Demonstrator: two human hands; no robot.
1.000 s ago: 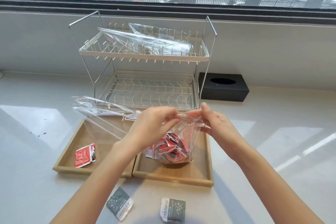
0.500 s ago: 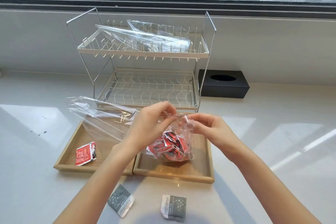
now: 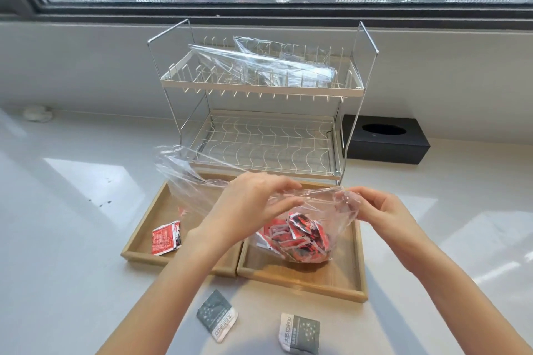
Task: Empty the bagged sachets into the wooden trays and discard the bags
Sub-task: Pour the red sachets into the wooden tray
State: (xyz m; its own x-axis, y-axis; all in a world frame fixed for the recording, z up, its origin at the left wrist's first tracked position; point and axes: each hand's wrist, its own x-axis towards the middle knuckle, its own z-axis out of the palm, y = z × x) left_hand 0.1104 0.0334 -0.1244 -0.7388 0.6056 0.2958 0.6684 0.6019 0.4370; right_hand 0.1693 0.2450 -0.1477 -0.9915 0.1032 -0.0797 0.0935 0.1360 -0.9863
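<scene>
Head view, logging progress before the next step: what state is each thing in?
Held bag: sachets inside, over right tray, top gripped by both hands.
Left hand: pinching bag top.
Right hand: pinching bag top.
Left tray: one red sachet.
Right tray: no loose sachets.
Rack: clear bags on top shelf.
Grey sachets: on counter.
</scene>
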